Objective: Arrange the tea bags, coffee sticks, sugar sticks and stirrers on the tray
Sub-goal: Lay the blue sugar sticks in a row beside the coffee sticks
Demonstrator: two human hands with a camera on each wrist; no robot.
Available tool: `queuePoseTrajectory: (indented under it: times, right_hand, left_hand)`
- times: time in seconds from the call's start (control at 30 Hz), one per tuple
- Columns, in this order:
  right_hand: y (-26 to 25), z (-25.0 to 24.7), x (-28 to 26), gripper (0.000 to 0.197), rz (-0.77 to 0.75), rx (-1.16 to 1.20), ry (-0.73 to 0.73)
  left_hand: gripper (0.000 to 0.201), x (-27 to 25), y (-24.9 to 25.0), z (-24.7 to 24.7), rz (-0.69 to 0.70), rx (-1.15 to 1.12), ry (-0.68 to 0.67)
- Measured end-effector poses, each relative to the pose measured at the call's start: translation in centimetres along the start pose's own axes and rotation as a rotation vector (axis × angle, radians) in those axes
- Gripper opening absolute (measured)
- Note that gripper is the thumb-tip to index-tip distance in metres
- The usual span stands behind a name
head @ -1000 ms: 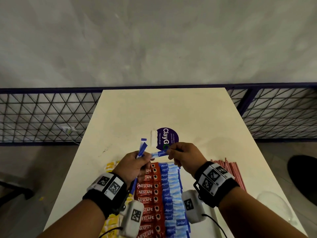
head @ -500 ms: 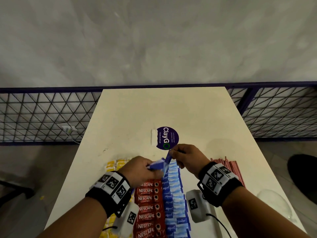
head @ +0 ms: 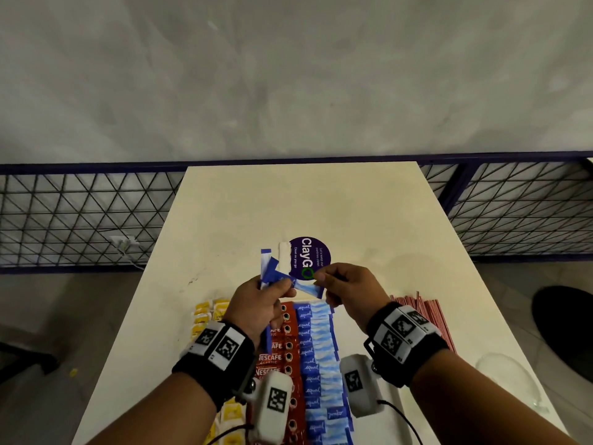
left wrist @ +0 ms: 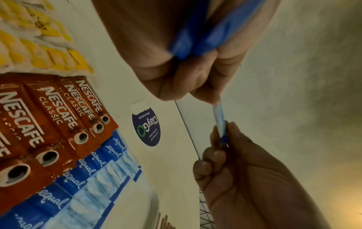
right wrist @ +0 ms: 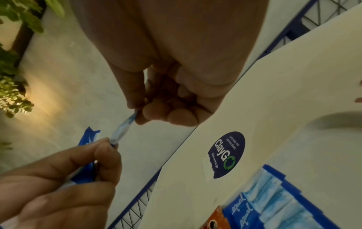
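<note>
Now, start from the table (head: 353,213): on it the yellow tea bags (head: 208,316), red coffee sticks (head: 282,348) and blue sugar row (head: 316,354) run side by side toward you, with the stirrers (head: 430,316) off to the right. No tray rim shows clearly, so judge the row's line from the sachets themselves. Your left hand (head: 256,303) is curled round a small bunch of sugar sticks (head: 269,268), held above the far end of the rows. Your right hand (head: 349,290) pinches one stick (head: 308,289) by its end between thumb and fingertip; its other end is under your left thumb. Draw that stick free with a straight pull, keeping the left grip firm so the others don't fan out. Lay it at the far end of the blue row, overlapping like its neighbours, printed side matching.
</note>
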State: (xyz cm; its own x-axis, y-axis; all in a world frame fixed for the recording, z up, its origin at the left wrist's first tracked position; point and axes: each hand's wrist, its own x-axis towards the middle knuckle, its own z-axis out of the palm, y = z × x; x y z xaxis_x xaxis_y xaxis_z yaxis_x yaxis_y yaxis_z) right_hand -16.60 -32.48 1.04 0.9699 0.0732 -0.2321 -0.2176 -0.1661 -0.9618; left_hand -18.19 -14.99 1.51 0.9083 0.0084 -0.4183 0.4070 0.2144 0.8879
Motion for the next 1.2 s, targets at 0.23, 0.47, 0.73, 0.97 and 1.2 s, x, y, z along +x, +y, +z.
queuePoseTrajectory:
  times: [0.23, 0.47, 0.73, 0.97, 1.2]
  right_hand:
    - [1.4, -0.3, -0.1, 0.012, 0.063, 0.081, -0.001]
    - [1.8, 0.6, 0.1, 0.008, 0.116, 0.087, -0.055]
    - [4.4, -0.8, 0.4, 0.008, 0.198, -0.008, 0.056]
    - [7.8, -2.2, -0.3, 0.006, 0.453, -0.291, -0.054]
    - [8.7, -0.9, 0.9, 0.014, 0.495, -0.434, 0.003]
  left_hand:
    - [0.009, 0.4, -0.5, -0.5, -0.025, -0.016, 0.057]
    - [0.010, 0.7, -1.6, -1.4, -0.091, -0.056, 0.071]
    - [0.014, 1.2, -2.0, -3.0, -0.130, 0.031, 0.086]
    - [0.013, 1.2, -2.1, -4.6, -0.120, 0.063, 0.133]
    - [0.013, 0.8, -2.2, -5.3, -0.095, 0.109, 0.160]
